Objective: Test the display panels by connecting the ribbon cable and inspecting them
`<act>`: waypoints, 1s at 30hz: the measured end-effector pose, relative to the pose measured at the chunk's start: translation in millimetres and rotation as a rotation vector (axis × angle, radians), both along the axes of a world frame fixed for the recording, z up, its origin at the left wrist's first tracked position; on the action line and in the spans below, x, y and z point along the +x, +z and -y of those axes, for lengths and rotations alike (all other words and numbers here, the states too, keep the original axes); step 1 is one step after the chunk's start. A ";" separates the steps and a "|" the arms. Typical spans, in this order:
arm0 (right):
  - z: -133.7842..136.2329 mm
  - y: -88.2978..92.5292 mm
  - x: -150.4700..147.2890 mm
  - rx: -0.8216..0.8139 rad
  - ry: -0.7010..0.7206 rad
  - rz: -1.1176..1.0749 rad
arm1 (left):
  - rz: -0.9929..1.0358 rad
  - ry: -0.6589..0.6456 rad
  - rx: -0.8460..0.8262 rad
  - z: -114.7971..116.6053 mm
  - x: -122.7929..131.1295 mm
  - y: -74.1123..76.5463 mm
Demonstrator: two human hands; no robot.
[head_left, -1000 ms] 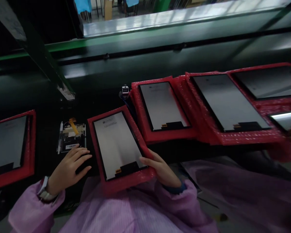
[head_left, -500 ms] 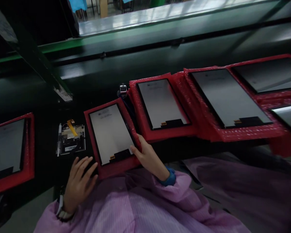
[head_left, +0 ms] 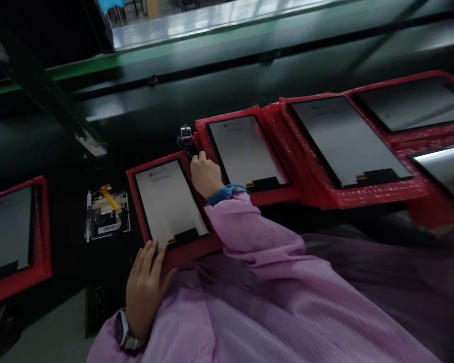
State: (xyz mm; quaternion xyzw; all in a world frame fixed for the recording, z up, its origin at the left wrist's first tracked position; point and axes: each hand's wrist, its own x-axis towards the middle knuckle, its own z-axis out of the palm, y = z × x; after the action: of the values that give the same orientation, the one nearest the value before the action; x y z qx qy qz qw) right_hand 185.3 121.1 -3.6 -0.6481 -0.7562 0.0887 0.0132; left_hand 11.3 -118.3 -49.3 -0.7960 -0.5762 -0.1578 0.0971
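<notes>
Grip on the near display panel (head_left: 170, 201) has been given up by the right hand (head_left: 206, 175): a half second ago its lower right edge was held, with the red sheet (head_left: 194, 250) beneath it. The hand has since been moved to beyond the panel's upper right edge. The left hand (head_left: 146, 282), previously apart from the panel, has been brought to its lower left corner. From this it is judged that positioning of the panel is largely done and that attention has been shifted to its upper right.

Position: the panel is laid face up on its sheet, between the two hands. The left hand is unclenched, fingers extended, fingertips rested at the lower left corner; whether the panel itself or only the sheet is pressed cannot be told. The right hand is curled, its back to the camera, just beside a blue cord (head_left: 184, 147) and near a small silvery device (head_left: 185, 134); whether anything is grasped is hidden.

Left of the panel, a circuit assembly (head_left: 108, 217) with an orange ribbon is left untouched. Right of it, another wrapped panel (head_left: 249, 154) is seen.
</notes>
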 end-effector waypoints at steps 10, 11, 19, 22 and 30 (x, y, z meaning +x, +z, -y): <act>29.8 4.2 13.4 0.076 -0.087 -0.160 | 0.064 0.034 -0.069 -1.8 7.4 8.0; 41.4 4.5 17.7 0.121 -0.082 -0.291 | 0.070 0.042 -0.078 -1.7 7.8 10.0; 161.1 -14.7 36.8 -0.369 0.366 -1.317 | 0.473 -0.030 -0.183 0.4 27.3 38.3; 180.9 -23.0 37.1 -0.361 0.367 -1.421 | 0.626 -0.066 -0.289 -2.0 47.0 35.5; 197.2 -27.4 44.1 -0.270 0.260 -1.540 | 1.192 -0.225 -0.638 -0.1 68.4 22.0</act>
State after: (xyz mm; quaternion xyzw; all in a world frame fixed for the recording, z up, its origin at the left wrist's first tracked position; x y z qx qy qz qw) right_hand 229.4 -76.2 -31.0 -0.3069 -0.5866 0.6040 0.4437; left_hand 79.8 -118.3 -27.4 -0.6180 -0.4632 -0.4008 -0.4929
